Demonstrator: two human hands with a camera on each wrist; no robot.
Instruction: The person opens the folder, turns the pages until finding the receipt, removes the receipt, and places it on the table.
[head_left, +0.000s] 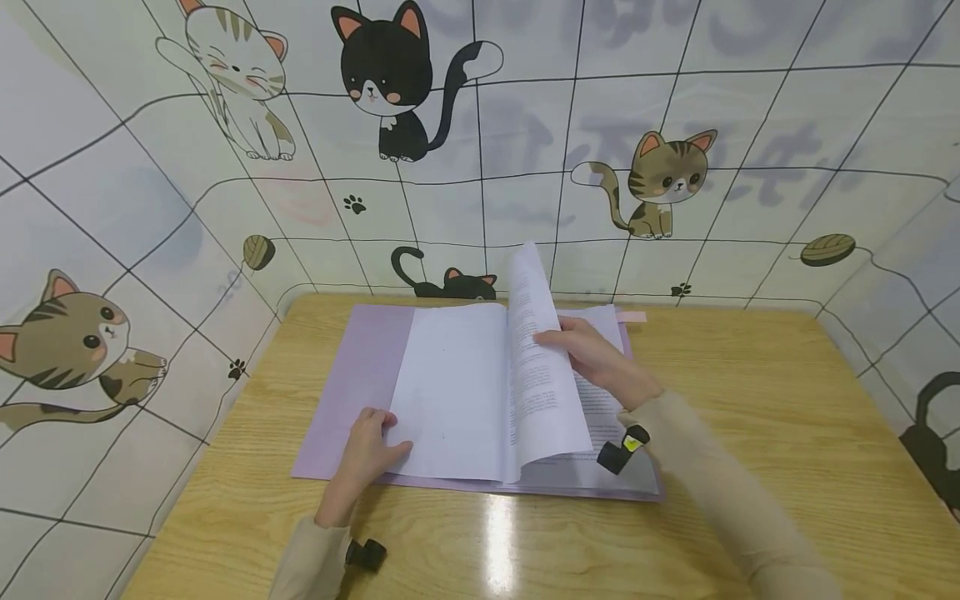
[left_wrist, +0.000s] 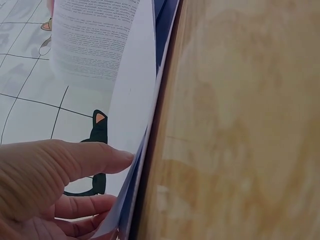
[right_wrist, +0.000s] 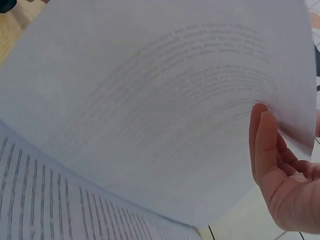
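A light purple folder (head_left: 363, 358) lies spread on the wooden table, with printed sheets inside. Its left sheet (head_left: 453, 392) is mostly blank. Near the middle a printed page (head_left: 540, 375) stands raised and curved, another printed sheet (head_left: 600, 408) lying beneath it on the right. My right hand (head_left: 596, 354) pinches the raised page's outer edge, thumb on one face and fingers behind, as the right wrist view shows the page (right_wrist: 165, 125) bowed. My left hand (head_left: 371, 446) rests at the left sheet's lower outer edge; its thumb (left_wrist: 107, 157) touches the paper.
Wooden table (head_left: 750, 400) surface extends on both sides of the folder. A pink tab (head_left: 633, 317) sticks out at the folder's upper right. A wall covering (head_left: 525, 133) with cartoon cats rises behind and on both sides. Dark wrist devices (head_left: 618, 454) sit by both sleeves.
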